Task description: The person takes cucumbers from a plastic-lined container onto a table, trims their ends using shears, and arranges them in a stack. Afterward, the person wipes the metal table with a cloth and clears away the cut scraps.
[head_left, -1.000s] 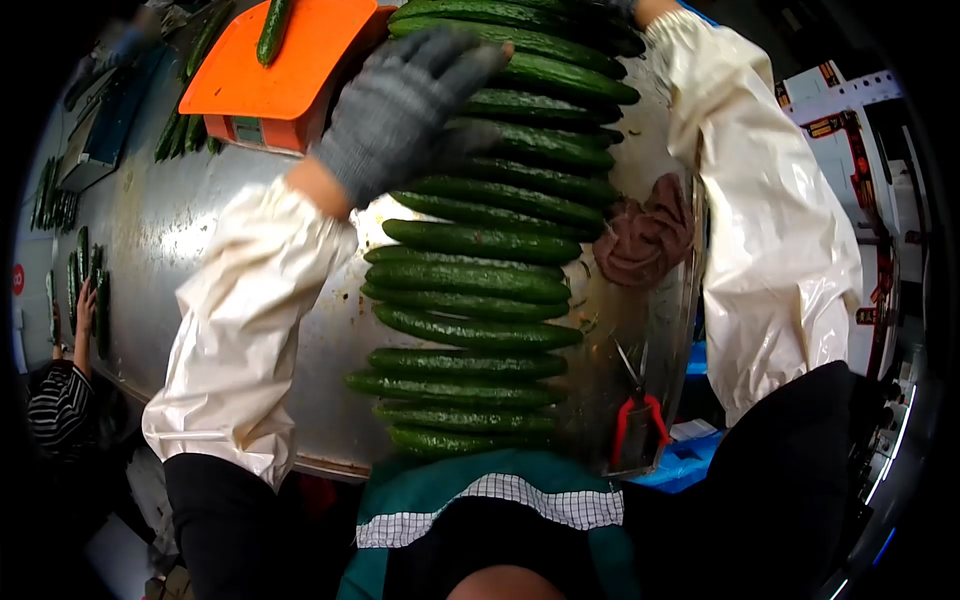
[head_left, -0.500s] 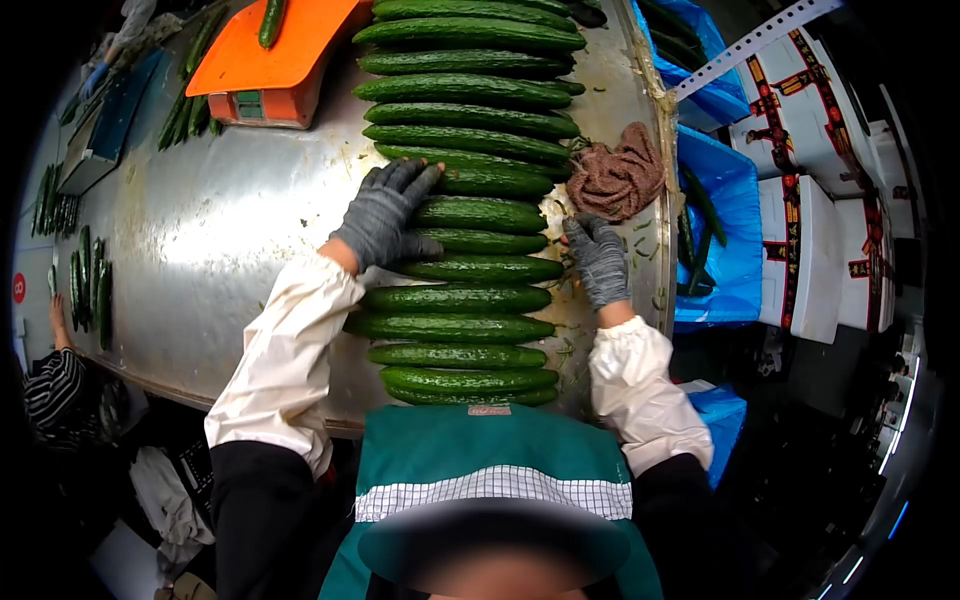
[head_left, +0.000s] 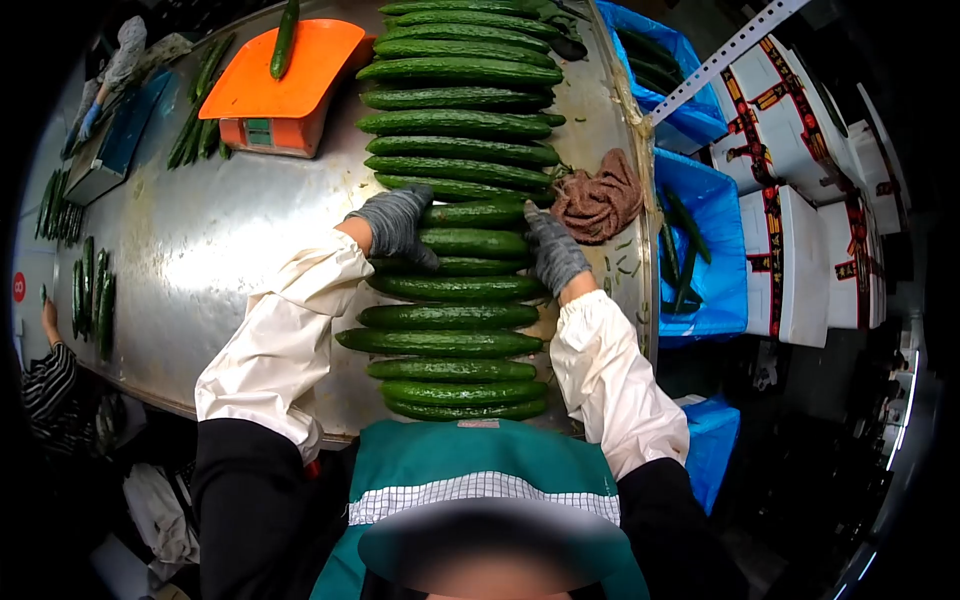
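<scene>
A long row of cucumbers (head_left: 460,70) lies crosswise on the metal desk (head_left: 240,260), running from its near edge toward the far side. The 2 gloved hands are at opposite ends of the same stretch of the row. The left hand (head_left: 393,222) touches the left ends, its thumb spread apart from its fingers. The right hand (head_left: 555,250) has its fingertips at the right end of a cucumber (head_left: 478,214) between the hands; whether it pinches it, I cannot tell. A crumpled brown cloth (head_left: 605,200) lies just beyond the right hand. To the far left, 1 cucumber (head_left: 285,40) rests on an orange scale (head_left: 310,75). Right of the desk are a blue-lined bin (head_left: 725,250) with cucumbers inside and white boxes (head_left: 800,270). Another person's hand (head_left: 48,315) shows at the left edge.
</scene>
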### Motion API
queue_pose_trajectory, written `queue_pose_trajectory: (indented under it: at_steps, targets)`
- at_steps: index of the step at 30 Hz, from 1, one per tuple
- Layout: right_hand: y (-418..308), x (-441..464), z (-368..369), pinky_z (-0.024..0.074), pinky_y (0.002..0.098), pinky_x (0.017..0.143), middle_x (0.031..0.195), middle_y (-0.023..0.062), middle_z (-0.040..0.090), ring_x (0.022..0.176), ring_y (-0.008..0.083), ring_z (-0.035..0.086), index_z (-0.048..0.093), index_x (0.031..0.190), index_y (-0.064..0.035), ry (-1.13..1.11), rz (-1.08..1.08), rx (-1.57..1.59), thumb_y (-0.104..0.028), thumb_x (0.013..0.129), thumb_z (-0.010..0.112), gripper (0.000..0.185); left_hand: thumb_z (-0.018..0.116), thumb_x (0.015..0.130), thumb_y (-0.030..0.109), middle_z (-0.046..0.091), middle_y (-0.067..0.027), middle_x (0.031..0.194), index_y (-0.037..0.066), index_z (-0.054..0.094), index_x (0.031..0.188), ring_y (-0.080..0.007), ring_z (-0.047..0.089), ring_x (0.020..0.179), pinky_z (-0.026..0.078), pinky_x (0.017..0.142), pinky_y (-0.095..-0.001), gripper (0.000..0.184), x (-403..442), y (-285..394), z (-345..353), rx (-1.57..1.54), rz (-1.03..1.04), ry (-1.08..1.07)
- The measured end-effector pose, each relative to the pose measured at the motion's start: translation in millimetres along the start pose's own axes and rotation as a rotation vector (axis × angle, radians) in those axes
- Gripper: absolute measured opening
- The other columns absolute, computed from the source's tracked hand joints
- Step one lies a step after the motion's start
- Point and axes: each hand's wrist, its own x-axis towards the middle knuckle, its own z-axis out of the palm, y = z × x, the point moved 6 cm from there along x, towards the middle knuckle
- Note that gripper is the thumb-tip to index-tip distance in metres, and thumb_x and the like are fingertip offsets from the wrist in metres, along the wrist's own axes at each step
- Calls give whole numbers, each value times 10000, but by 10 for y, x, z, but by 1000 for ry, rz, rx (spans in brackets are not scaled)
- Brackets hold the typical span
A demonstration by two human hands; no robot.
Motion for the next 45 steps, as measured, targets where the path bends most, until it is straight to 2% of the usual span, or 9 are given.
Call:
queue_pose_trajectory:
  at_steps: [4,6,10,14,17,27,28,37,45]
  targets:
    - [136,0,297,428,502,823,1222,127,415,1133,298,390,285,1295,-76,29,580,1557,-464,753,608,741,812,472,392,565,-206,1054,0,428,1164,-344,551,966,449,827,-365,883,-4,11,17,-116,59,-73]
    - [255,124,308,451,511,771,1204,127,437,1083,297,436,339,1262,-69,198,73,1040,-467,761,598,690,815,481,362,570,-202,1052,-1,403,1194,-330,557,960,449,826,-364,900,18,5,14,-73,56,-102]
    - [-120,-33,16,486,370,761,1078,125,539,915,245,547,483,1144,-38,188,529,1236,-409,805,575,511,818,485,339,579,-194,1045,-4,373,1235,-306,562,959,446,833,-361,937,43,-47,-12,-58,42,-205]
    - [-114,179,247,352,320,941,1022,66,581,962,216,510,538,1082,-59,740,-246,1381,-309,850,543,341,828,505,249,595,-170,1022,-16,428,1188,-247,575,934,450,823,-330,835,53,-266,-16,-366,158,-104]
    - [-295,390,662,301,383,1000,1182,100,501,1090,263,439,473,1173,-75,324,283,2385,-382,804,589,493,820,534,258,600,-170,1000,-32,466,1142,-238,574,921,451,819,-314,761,13,-366,58,-539,118,-99]
    - [-627,274,959,290,394,1008,1298,122,328,1191,301,310,260,1314,-150,160,394,1639,-218,700,725,772,778,525,303,598,-226,912,-10,462,1116,-338,581,869,451,780,-362,739,-67,-425,118,-310,115,91]
    - [-835,177,769,274,539,973,1284,143,355,1194,347,308,301,1295,-172,151,616,2345,-340,728,684,705,778,525,303,598,-226,912,-10,462,1116,-338,581,869,451,780,-362,739,-98,-390,83,-307,118,102]
    - [-1142,403,-673,428,497,890,1177,171,461,1058,334,482,380,1217,-52,171,-259,2398,-389,732,654,651,801,502,301,605,-178,917,15,513,1052,-261,599,861,470,772,-334,684,-210,155,-1281,-127,328,325]
    - [-774,1547,-1730,100,663,952,1332,111,348,1218,385,287,348,1290,-184,303,23,2332,-538,758,513,660,782,550,271,604,-152,933,20,514,1082,-235,575,819,459,751,-360,647,1383,68,-2556,217,470,165]
